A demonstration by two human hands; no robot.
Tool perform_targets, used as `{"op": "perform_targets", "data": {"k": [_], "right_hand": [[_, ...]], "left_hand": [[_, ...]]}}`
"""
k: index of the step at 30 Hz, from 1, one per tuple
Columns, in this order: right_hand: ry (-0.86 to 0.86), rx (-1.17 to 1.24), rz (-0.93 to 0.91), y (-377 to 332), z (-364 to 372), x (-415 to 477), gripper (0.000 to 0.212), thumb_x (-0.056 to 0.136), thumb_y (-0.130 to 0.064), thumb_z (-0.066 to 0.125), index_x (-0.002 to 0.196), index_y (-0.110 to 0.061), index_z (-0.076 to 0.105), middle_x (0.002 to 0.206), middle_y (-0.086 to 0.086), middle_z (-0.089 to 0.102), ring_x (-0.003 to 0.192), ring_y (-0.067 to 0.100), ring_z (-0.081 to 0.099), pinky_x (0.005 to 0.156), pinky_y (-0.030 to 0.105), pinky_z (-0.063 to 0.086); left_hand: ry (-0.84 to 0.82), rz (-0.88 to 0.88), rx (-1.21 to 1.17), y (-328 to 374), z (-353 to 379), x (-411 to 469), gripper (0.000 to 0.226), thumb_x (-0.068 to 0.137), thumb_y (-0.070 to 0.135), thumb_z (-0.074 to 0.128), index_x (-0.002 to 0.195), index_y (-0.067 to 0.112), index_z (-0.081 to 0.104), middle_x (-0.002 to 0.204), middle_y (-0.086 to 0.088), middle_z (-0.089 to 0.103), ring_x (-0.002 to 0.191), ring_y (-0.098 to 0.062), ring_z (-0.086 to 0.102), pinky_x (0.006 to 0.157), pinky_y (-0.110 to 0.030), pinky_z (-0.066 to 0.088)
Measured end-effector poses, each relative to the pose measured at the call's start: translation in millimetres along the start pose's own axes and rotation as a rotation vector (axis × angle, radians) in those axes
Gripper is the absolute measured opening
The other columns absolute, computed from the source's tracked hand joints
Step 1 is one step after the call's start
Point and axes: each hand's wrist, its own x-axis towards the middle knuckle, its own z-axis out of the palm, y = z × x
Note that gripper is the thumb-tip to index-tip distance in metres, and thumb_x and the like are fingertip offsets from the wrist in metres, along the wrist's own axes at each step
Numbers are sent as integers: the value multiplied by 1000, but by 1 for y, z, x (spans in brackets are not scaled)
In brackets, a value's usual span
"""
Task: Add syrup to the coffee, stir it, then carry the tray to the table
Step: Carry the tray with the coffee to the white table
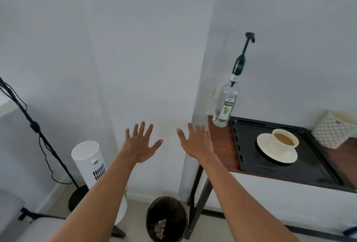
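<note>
A clear glass syrup bottle [226, 104] with a tall black pump stands at the back left corner of a wooden side table [222, 145]. To its right lies a black tray [249, 156] carrying a cream cup of milky coffee [283, 141] on a cream saucer [278, 156]. My left hand [140, 143] and my right hand [195, 141] are stretched out in front of the white wall, fingers spread, holding nothing. Both hang left of the table, the right one close to its left edge.
A patterned white pot [336, 131] stands on the table right of the tray. On the floor are a black waste bin [166, 218] below my hands, a white tower fan [90, 160] and a black stand with a cable [38, 131] at left.
</note>
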Motion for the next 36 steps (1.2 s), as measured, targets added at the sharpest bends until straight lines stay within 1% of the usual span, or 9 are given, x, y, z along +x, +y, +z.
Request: {"op": "perform_targets", "data": {"k": [2, 7, 13, 17, 20, 24, 28, 32, 36], "right_hand": [[32, -26, 6, 19, -22, -8, 79, 103, -66, 21, 164, -16, 23, 170, 17, 23, 161, 35, 6, 130, 50, 5], [131, -90, 10, 88, -70, -34, 73, 104, -62, 27, 161, -16, 29, 168, 17, 28, 160, 37, 12, 130, 53, 10], [198, -125, 56, 170, -124, -53, 77, 103, -65, 26, 162, -15, 30, 167, 18, 31, 160, 37, 12, 131, 51, 9], [233, -116, 108, 223, -150, -58, 76, 103, -64, 26, 160, -14, 33, 165, 18, 35, 159, 38, 13, 130, 52, 10], [242, -97, 160, 257, -166, -57, 75, 103, -63, 29, 160, -15, 33, 165, 18, 35, 159, 38, 13, 130, 51, 11], [267, -100, 208, 297, -184, -49, 75, 103, -63, 31, 158, -13, 36, 162, 18, 39, 157, 38, 20, 128, 53, 16], [281, -65, 262, 337, -192, -38, 72, 104, -60, 32, 156, -11, 39, 158, 19, 43, 154, 37, 27, 126, 53, 21], [294, -21, 300, 373, -194, -29, 64, 106, -55, 35, 150, -11, 46, 149, 19, 52, 144, 37, 41, 118, 51, 35], [307, -22, 314, 405, -187, -22, 54, 108, -48, 36, 145, -11, 50, 140, 20, 56, 133, 39, 49, 105, 51, 45]], "left_hand": [[1, 49, -9, 25, -5, 0, 83, 97, 70, 15, 161, 23, -7, 169, -11, -11, 156, -31, -6, 123, -53, -4], [0, 134, -23, 103, -14, 1, 83, 97, 70, 15, 161, 23, -8, 169, -12, -8, 156, -31, -4, 124, -53, -2], [12, 212, -92, 206, -19, 3, 83, 96, 71, 16, 161, 25, -4, 170, -13, -3, 156, -30, -2, 124, -51, 0], [54, 262, -134, 256, -18, 5, 81, 96, 69, 20, 162, 25, 1, 169, -14, 8, 156, -30, 8, 123, -50, 8], [51, 284, -129, 284, -18, 9, 80, 97, 68, 21, 162, 23, 5, 169, -14, 9, 155, -31, 10, 123, -52, 13], [13, 270, -128, 311, -16, 23, 81, 97, 69, 21, 162, 24, 2, 170, -13, 4, 156, -30, 2, 124, -51, 7], [-9, 261, -111, 329, -10, 47, 82, 96, 71, 20, 162, 25, 1, 170, -12, 3, 156, -30, 2, 125, -49, 5], [-15, 234, -92, 344, -2, 75, 80, 97, 70, 19, 162, 28, 2, 170, -13, 4, 156, -31, 4, 124, -49, 4], [60, 226, -79, 349, 13, 94, 73, 101, 61, 23, 161, 22, 12, 166, -16, 20, 152, -34, 22, 119, -48, 22]]}}
